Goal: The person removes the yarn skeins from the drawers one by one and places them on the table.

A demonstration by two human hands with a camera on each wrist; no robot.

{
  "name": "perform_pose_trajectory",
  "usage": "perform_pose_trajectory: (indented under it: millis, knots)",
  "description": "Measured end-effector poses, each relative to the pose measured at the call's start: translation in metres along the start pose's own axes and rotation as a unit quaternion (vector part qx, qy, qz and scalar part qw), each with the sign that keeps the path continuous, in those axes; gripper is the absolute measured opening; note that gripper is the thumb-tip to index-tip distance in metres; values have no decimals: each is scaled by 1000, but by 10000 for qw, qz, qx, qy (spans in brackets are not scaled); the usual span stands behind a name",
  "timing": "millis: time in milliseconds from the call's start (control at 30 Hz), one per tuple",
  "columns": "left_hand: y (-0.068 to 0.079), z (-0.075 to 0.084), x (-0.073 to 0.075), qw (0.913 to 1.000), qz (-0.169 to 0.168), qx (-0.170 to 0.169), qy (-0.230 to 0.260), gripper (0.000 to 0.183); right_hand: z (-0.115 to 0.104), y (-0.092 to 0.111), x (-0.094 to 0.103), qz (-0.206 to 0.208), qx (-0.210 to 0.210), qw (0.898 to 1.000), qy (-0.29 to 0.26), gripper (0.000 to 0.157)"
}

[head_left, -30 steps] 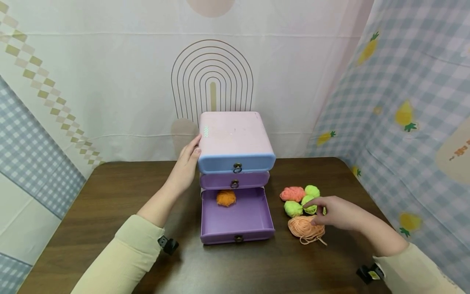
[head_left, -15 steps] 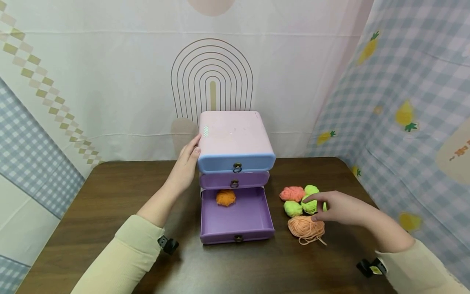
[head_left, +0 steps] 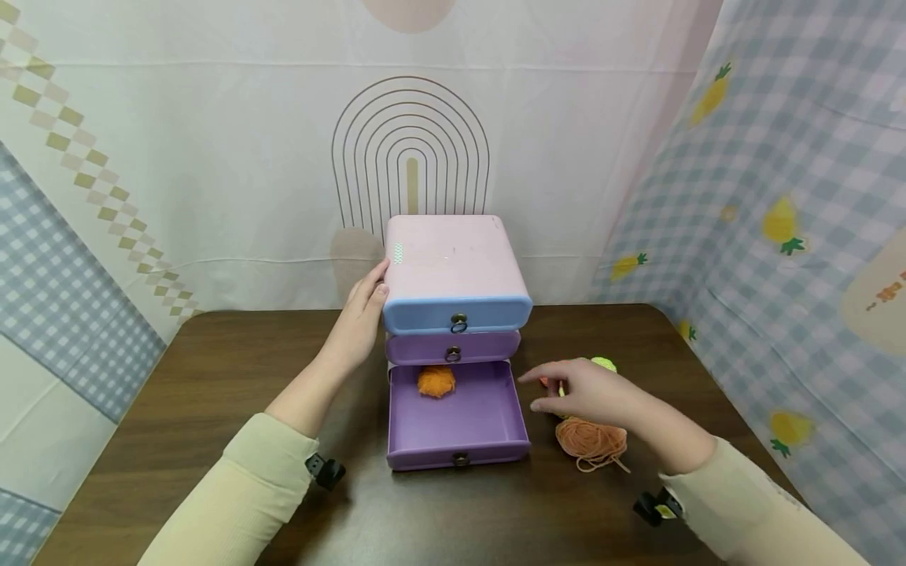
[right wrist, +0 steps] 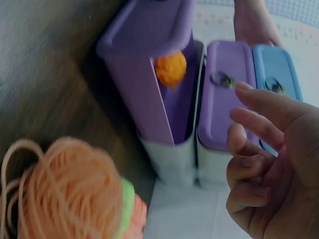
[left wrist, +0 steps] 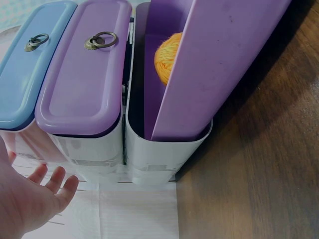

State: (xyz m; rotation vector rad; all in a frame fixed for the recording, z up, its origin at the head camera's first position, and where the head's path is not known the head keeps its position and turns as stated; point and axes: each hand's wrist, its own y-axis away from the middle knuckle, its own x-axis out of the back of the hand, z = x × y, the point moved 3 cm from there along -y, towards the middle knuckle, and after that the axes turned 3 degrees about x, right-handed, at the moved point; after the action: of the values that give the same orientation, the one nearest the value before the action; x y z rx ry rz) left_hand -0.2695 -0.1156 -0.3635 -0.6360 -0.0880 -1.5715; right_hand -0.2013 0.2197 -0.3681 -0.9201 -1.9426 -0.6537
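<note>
A small drawer cabinet (head_left: 453, 255) with a pink top stands mid-table, its bottom purple drawer (head_left: 460, 424) pulled out. Inside that drawer, toward the back, lies an orange ball of yarn (head_left: 436, 381). My left hand (head_left: 356, 324) rests against the cabinet's left side with fingers extended. Just right of the drawer hovers my right hand (head_left: 598, 393), thumb and index finger spread with nothing between them. Below it on the table is a peach yarn skein (head_left: 591, 442) with a loose end. The hand mostly hides the yellow-green yarn balls (head_left: 604, 363) and a coral skein (right wrist: 135, 221).
Above the pulled-out drawer sit a closed purple drawer (head_left: 453, 347) and a closed blue drawer (head_left: 456, 316), each with a ring pull. The dark wooden table (head_left: 212, 377) meets a printed cloth backdrop (head_left: 248, 157) behind and a checked cloth (head_left: 743, 236) at right.
My right hand has moved left from over the yarn balls to beside the pulled-out drawer. My left hand, the cabinet and the orange ball have stayed in place.
</note>
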Motion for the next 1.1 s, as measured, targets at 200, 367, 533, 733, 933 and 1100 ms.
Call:
perform_pose_trajectory:
  millis: [200,367,533,733,933,1100]
  knots:
    - [0,0,0,10000,24,-7,7,50,-18,-21,-10,-45,-43,9998,165,34]
    - [0,0,0,10000,21,-41,9,50,-28,-38,-17,-113,204,9994,273,37]
    - [-1,-1,0,10000,17,-60,3,49,-32,-54,-28,-324,274,9982,418,41]
    - [-2,-2,-1,10000,9,-69,40,48,-34,-68,-40,-451,437,9960,640,41]
    - [-2,-2,0,10000,19,-31,16,48,-38,-80,-50,-749,424,9906,1062,51]
    - [-2,-2,-1,10000,6,-48,26,49,-39,-87,-59,-984,362,9855,1332,62]
